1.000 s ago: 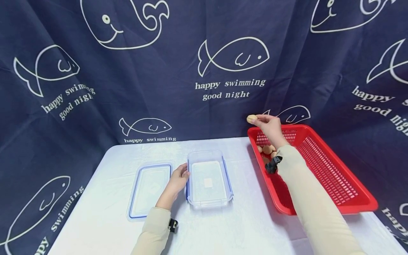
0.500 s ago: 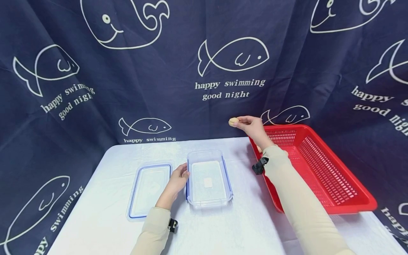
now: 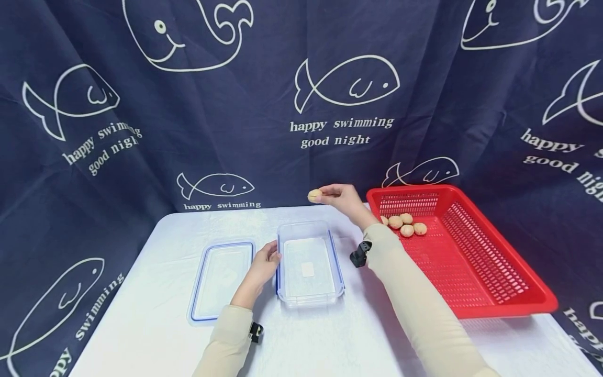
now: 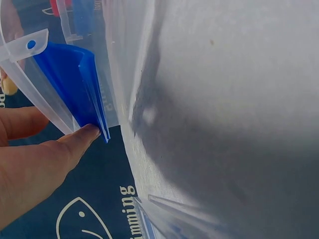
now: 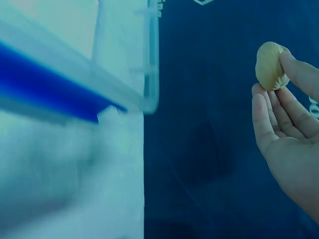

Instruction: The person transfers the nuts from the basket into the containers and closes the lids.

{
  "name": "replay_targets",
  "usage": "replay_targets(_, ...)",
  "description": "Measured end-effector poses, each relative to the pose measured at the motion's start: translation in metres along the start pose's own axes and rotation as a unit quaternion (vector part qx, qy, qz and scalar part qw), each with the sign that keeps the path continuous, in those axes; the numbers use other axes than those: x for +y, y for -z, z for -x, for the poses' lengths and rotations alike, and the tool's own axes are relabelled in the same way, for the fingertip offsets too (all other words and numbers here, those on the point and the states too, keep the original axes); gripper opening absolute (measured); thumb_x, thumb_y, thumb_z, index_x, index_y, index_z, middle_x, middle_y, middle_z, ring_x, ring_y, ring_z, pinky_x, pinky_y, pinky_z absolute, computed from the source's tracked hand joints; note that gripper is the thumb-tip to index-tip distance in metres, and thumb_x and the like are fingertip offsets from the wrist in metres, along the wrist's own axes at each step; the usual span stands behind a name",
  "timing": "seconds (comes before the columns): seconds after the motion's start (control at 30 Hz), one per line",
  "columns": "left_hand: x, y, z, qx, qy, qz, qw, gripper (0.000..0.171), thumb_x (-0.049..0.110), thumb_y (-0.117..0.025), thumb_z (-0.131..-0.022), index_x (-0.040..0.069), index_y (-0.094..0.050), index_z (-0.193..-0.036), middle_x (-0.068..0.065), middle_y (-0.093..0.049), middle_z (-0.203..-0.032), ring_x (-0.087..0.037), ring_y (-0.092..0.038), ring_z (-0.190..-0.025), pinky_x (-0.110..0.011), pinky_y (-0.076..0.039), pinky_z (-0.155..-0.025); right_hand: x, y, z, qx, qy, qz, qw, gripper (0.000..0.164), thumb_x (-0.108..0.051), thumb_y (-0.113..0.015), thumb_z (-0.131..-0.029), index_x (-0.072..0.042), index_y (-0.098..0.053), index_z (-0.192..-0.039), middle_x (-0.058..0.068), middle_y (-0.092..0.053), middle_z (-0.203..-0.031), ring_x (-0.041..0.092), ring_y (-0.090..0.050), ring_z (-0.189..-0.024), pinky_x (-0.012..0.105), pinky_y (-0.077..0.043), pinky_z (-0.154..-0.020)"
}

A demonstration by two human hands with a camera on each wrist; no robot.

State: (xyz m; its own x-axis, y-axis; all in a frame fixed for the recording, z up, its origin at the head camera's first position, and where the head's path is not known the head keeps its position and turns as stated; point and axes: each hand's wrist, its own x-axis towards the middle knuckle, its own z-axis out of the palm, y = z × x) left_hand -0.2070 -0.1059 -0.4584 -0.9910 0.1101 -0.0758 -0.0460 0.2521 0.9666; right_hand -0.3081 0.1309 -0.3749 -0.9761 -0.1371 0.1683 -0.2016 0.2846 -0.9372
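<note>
My right hand pinches a walnut between thumb and fingers, above the table's back edge and behind the box. In the right wrist view the walnut is tan, with creases at its lower end. My left hand holds the left side of a clear plastic food container, which has no lid on. In the left wrist view its thumb lies against the container's blue side latch. Several more walnuts lie in the back left corner of a red basket.
The container's blue-edged clear lid lies flat to the left, partly behind the left hand. The table has a white cloth. A dark blue curtain hangs just behind its back edge. The basket stands along the right side.
My right hand has carried the walnut left and slightly lower, from over the basket's back left corner to behind the container. The basket's walnuts have come into view. My left hand stays put.
</note>
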Motion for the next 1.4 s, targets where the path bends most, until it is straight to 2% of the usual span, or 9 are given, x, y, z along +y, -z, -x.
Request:
replay_targets(0.33,0.002,0.0,0.001,-0.001,0.006,0.0,1.0,0.046,-0.002,-0.044,-0.098,-0.012,-0.032,-0.142,-0.032,-0.041,-0.14,-0.04,-0.04,-0.132,-0.044,-0.036,-0.112,-0.002,-0.034,0.007,-0.053,-0.017,0.027,0.998,0.032,-0.013,-0.077,-0.082,0.002,-0.069,-0.109,0.014,-0.071,-0.101,0.017,-0.064,-0.087,0.032,-0.055,-0.088)
replay_targets(0.47,0.002,-0.001,0.001,-0.003,0.002,0.001,1.0,0.046,-0.003,-0.044,-0.098,-0.012,-0.032,-0.142,-0.033,-0.041,-0.14,-0.041,-0.04,-0.132,-0.044,-0.036,-0.111,-0.002,-0.045,0.008,-0.07,-0.026,0.02,0.997,0.031,-0.014,-0.076,-0.084,0.001,-0.07,-0.109,0.012,-0.071,-0.1,0.016,-0.065,-0.088,0.034,-0.055,-0.088)
replay_targets(0.7,0.001,-0.001,0.0,0.001,0.004,0.009,0.9999,0.046,-0.003,-0.044,-0.098,-0.013,-0.032,-0.141,-0.033,-0.042,-0.139,-0.041,-0.041,-0.132,-0.044,-0.036,-0.112,0.004,-0.058,0.009,-0.095,-0.048,0.04,0.993,0.029,-0.016,-0.074,-0.085,0.0,-0.07,-0.11,0.011,-0.072,-0.101,0.018,-0.066,-0.089,0.033,-0.056,-0.085)
replay_targets(0.87,0.003,0.0,0.0,0.006,0.007,0.006,0.9999,0.046,-0.003,-0.044,-0.098,-0.012,-0.032,-0.142,-0.032,-0.042,-0.139,-0.041,-0.041,-0.132,-0.045,-0.036,-0.111,0.01,-0.063,0.012,-0.104,-0.06,0.045,0.992,0.03,-0.016,-0.075,-0.084,0.001,-0.07,-0.109,0.012,-0.072,-0.101,0.019,-0.067,-0.091,0.031,-0.055,-0.087)
replay_targets(1.17,0.002,0.0,-0.001,0.006,0.008,0.006,0.9999,0.046,-0.003,-0.043,-0.098,-0.013,-0.031,-0.142,-0.033,-0.042,-0.139,-0.041,-0.041,-0.132,-0.044,-0.036,-0.111,0.017,-0.072,0.017,-0.105,-0.078,0.047,0.99,0.029,-0.013,-0.077,-0.082,0.004,-0.07,-0.105,0.014,-0.072,-0.097,0.018,-0.068,-0.085,0.031,-0.057,-0.082)
replay_targets(1.4,0.001,-0.001,-0.001,0.004,0.002,0.011,0.9999,0.046,-0.004,-0.043,-0.098,-0.014,-0.031,-0.141,-0.034,-0.042,-0.139,-0.042,-0.041,-0.131,-0.045,-0.037,-0.111,0.023,-0.08,0.018,-0.093,-0.078,0.068,0.99,0.027,-0.01,-0.078,-0.08,0.004,-0.072,-0.102,0.014,-0.073,-0.097,0.017,-0.067,-0.083,0.026,-0.057,-0.077)
